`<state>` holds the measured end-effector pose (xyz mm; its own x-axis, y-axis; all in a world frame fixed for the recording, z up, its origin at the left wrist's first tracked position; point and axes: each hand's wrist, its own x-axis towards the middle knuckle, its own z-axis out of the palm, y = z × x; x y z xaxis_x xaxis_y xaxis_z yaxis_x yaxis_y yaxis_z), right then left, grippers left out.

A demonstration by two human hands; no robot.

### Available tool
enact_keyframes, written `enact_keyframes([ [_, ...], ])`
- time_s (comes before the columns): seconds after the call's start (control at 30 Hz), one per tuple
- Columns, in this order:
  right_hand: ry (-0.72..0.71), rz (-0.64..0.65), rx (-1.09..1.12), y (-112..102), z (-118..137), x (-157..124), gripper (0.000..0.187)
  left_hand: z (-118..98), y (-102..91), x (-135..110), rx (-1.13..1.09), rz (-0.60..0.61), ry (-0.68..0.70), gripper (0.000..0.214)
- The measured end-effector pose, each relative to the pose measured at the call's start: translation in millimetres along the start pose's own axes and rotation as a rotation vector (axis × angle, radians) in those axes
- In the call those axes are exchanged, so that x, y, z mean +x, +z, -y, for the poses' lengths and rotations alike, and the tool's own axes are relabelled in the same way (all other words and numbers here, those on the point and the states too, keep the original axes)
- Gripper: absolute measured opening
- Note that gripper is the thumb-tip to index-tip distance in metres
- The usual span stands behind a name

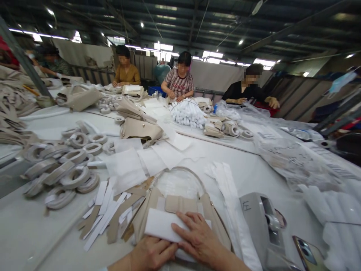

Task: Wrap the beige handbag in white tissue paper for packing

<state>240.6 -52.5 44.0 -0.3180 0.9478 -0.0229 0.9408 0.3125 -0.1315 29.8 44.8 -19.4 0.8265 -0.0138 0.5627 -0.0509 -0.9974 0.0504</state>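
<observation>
Pressing unevenly, the right hand (199, 237) (fingers spread) or left hand (153, 251) (grip unclear) could crease the rectangular white foam-like sheet (159, 224).

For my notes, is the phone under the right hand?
No, the right hand rests on a white sheet; the phone lies apart.

White pad (158, 223): right part under my right hand (197, 234). Bag (220, 223): lower front hidden behind pad and hands. My left hand (153, 252): grip unclear. Both my forearms (227, 260) cut by the bottom edge; phone (311, 253) likewise. White rolls (335, 231) run off the right edge, straps (11, 101) off the left. Lettering (295, 160) on plastic sheet (273, 165) too blurred to read.
</observation>
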Motion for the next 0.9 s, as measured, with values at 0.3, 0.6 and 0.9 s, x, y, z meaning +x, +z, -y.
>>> enact_keyframes([
  [0.3, 0.021, -0.077, 0.041, -2.1, 4.1, 0.3, 0.040, -0.5, -10.4, 4.3, -0.019, -0.111, 0.093, 0.017],
  [0.6, 0.063, -0.066, 0.098, 6.4, 8.0, 0.8, 0.050, 10.3, -35.7, 58.4, -0.112, 0.296, 0.047, 0.070],
  [0.9, 0.111, -0.069, 0.120, 3.9, 14.3, 3.3, 0.053, 25.1, 4.7, 32.0, -0.160, 0.399, -0.003, 0.085],
])
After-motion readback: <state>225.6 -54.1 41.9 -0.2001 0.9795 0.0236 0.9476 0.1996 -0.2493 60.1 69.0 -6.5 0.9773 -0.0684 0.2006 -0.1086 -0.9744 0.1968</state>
